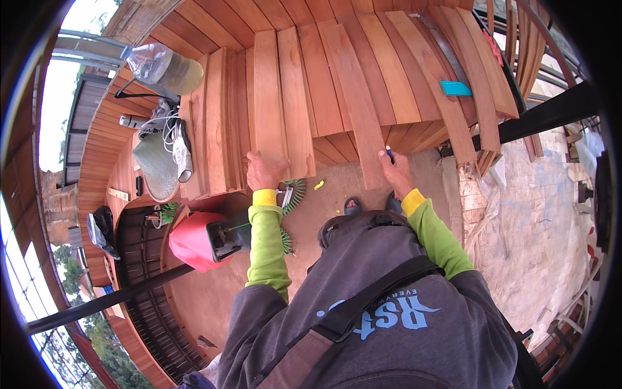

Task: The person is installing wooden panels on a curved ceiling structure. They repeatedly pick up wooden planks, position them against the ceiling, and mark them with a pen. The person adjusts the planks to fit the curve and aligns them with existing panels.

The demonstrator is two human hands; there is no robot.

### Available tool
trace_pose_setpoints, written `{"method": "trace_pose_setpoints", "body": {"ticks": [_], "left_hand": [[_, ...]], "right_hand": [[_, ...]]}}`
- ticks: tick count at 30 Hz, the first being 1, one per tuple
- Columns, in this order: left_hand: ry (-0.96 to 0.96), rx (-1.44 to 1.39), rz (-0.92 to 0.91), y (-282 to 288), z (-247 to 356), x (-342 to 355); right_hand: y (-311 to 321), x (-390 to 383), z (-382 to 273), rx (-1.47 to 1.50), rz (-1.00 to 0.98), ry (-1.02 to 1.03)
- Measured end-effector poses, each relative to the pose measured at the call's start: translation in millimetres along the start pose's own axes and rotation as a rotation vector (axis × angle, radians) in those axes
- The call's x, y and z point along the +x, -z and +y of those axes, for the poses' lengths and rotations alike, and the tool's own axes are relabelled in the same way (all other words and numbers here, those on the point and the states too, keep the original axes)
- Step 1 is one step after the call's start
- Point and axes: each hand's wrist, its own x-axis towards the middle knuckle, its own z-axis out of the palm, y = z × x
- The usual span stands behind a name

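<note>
Reddish-brown wooden planks lie side by side across a slatted wooden bench. My left hand (pixel 265 170) is closed around the near end of one plank (pixel 267 97), its thumb along the edge. My right hand (pixel 398 174) pinches a dark blue pen (pixel 389 154), its tip pointing away from me. That hand is right beside the end of a longer plank (pixel 356 97), which juts past the bench's front edge. Whether its lower fingers touch this plank is hard to make out. Most of the left fingers are hidden under the board.
A large clear bottle (pixel 165 68) stands at the far left, near a woven bag (pixel 155 162) and cables. A turquoise object (pixel 456 88) lies on planks at right. Below left are a red-pink covered item (pixel 197 241) and a green coiled hose (pixel 295 196). A black bar (pixel 551 117) crosses at right.
</note>
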Motion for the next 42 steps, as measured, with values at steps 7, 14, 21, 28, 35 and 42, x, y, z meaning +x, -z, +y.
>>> {"method": "trace_pose_setpoints", "body": {"ticks": [7, 14, 21, 28, 35, 42], "left_hand": [[-0.025, -0.181, -0.069, -16, -13, 17], [0.127, -0.815, -0.333, -37, -43, 50], [0.257, -1.033, -0.241, -50, -19, 57], [0.035, -0.962, -0.041, -77, 17, 5], [-0.106, -0.858, -0.193, -82, 87, -64], [-0.220, -0.894, -0.092, -145, 135, -66]], "right_hand": [[12, 8, 11, 0.040, 0.050, 0.031], [10, 4, 1, -0.011, 0.045, 0.035], [16, 17, -7, -0.396, 0.041, 0.112], [20, -13, 3, -0.411, 0.184, 0.275], [58, -54, 7, -0.355, 0.290, 0.299], [80, -68, 16, -0.355, 0.391, 0.297]]}}
